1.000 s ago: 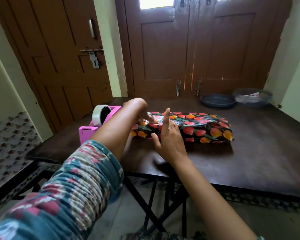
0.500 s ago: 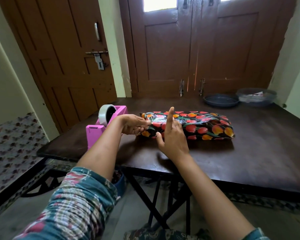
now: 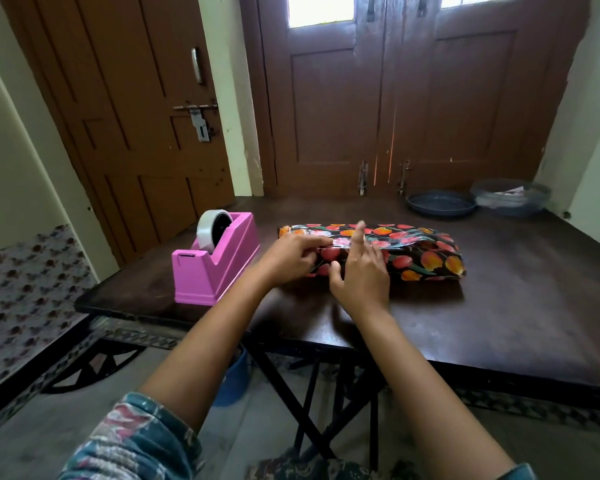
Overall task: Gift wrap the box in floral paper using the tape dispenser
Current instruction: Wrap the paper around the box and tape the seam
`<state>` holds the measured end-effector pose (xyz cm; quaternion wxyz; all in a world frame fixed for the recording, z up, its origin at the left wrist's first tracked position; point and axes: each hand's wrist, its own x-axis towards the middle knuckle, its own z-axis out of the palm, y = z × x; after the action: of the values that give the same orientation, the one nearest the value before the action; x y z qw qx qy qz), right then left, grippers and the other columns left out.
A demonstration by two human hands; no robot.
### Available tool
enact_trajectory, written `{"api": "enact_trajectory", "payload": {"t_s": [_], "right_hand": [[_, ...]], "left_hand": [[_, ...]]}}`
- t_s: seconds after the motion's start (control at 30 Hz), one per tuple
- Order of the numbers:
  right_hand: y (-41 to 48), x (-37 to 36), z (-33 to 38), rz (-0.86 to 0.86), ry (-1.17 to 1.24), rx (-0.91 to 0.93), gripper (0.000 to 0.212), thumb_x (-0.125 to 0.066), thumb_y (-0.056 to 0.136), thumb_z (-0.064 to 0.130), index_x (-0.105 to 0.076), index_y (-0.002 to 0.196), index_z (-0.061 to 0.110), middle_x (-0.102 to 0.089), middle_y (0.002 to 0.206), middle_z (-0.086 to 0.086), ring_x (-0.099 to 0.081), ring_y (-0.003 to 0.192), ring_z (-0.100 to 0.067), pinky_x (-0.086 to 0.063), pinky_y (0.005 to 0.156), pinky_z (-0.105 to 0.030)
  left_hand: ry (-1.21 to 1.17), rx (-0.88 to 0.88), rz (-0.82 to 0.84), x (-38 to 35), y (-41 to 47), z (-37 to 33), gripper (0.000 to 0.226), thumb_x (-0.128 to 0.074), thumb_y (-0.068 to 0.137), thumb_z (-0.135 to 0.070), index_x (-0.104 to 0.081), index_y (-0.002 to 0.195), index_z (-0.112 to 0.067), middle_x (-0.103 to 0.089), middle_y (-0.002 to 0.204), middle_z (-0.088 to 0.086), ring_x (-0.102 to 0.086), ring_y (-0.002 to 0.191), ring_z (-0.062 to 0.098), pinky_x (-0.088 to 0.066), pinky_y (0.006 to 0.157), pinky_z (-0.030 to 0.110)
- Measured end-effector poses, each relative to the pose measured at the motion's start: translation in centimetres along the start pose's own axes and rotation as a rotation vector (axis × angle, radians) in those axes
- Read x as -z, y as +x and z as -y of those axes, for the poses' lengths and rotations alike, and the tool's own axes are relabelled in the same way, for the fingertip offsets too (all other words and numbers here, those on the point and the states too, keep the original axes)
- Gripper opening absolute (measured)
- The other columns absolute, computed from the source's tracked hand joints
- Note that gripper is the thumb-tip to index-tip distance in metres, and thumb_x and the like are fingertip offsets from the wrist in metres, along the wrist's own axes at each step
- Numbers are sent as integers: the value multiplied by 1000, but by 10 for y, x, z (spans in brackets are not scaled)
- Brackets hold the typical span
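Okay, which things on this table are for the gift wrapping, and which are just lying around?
In use: floral-wrapped box, pink tape dispenser, left hand, right hand.
Lying about: dark dish, clear bowl.

I see soft daylight coming in through the glass panes [image 3: 321,10] above the doors [image 3: 326,109], both blown out to white. The room itself is fairly dim and warm. The dark table [image 3: 516,306] carries a dull sheen, and the box [image 3: 426,258] throws a soft shadow toward me. The forefinger of the right hand [image 3: 361,275] is motion-blurred. Straight lines bow at the edges, and the sleeve [image 3: 136,441] looks soft.
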<state>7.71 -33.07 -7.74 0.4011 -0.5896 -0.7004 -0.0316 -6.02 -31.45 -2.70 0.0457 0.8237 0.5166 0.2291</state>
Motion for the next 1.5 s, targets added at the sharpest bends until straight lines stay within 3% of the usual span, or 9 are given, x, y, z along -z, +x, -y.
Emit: {"api": "enact_trajectory", "payload": {"t_s": [0.13, 0.27, 0.43, 0.53, 0.63, 0.87, 1.27, 1.43, 1.5], "right_hand": [[0, -2, 5, 0, -122, -21, 76, -62, 78, 18, -27, 141, -9, -58, 120, -24, -53, 113, -35, -39, 100, -37], [2, 0, 7, 34, -150, 0, 73, -60, 79, 18, -29, 140, -9, -59, 118, -24, -55, 112, -34, -39, 100, -38], [11, 23, 0, 156, -136, 81, 54, -47, 90, 24, -37, 140, 7, -49, 138, -11, -44, 127, -24, -29, 104, -30], [11, 42, -9, 170, -114, 116, 46, -46, 92, 23, -44, 137, 12, -55, 133, -7, -47, 125, -24, -32, 104, -29], [8, 45, -24, 97, -210, 166, 40, -47, 92, 23, -53, 129, 10, -57, 131, -7, -46, 126, -21, -15, 114, -27], [-3, 49, -60, 10, -331, 220, 46, -71, 66, 16, -68, 111, 9, -69, 110, -9, -66, 102, -23, -48, 94, -37], [-9, 48, -56, -32, -230, 174, 47, -75, 64, 4, -67, 110, 1, -67, 111, -16, -65, 103, -30, -47, 91, -42], [-15, 50, -54, 42, -193, 148, 50, -59, 82, 7, -51, 131, 3, -50, 136, -15, -46, 129, -29, -24, 110, -33], [-14, 51, -53, 61, -191, 146, 52, -55, 85, 9, -45, 136, 5, -43, 143, -13, -38, 135, -26, -20, 113, -30]], "left_hand": [[456, 47, 12, 16, -3, -2, 43, -50, 87, -19, -58, 127, -32, -59, 130, 1, -54, 119, 21, -40, 94, 30], [757, 198, -44, 32, -1, -7, 26, -52, 92, -29, -66, 109, -16, -67, 105, 7, -62, 96, 26, -41, 76, 31], [376, 182, -23, 18, 6, -16, 27, -55, 89, -26, -67, 113, -27, -65, 116, 6, -61, 102, 27, -50, 81, 34], [356, 159, -73, 5, 5, -15, 21, -58, 88, -26, -68, 106, -27, -65, 109, 9, -61, 99, 30, -48, 77, 35], [420, 121, -116, 2, 6, -13, 17, -59, 87, -19, -65, 102, -21, -65, 107, 8, -61, 99, 30, -47, 74, 35], [339, 151, -117, 3, 19, 3, 20, -61, 85, -9, -69, 97, -23, -67, 104, 9, -64, 93, 29, -53, 76, 35], [267, 221, -151, 1, 18, 6, 20, -58, 88, -13, -69, 101, -23, -66, 110, 6, -62, 98, 26, -52, 79, 35], [-345, 334, 19, 20, -3, 5, 34, -67, 85, -20, -64, 119, -16, -60, 122, 4, -57, 110, 20, -47, 91, 30], [-449, 340, -40, 38, -15, 7, 33, -66, 86, -19, -65, 118, -13, -63, 118, 4, -58, 107, 17, -48, 85, 26]]}}
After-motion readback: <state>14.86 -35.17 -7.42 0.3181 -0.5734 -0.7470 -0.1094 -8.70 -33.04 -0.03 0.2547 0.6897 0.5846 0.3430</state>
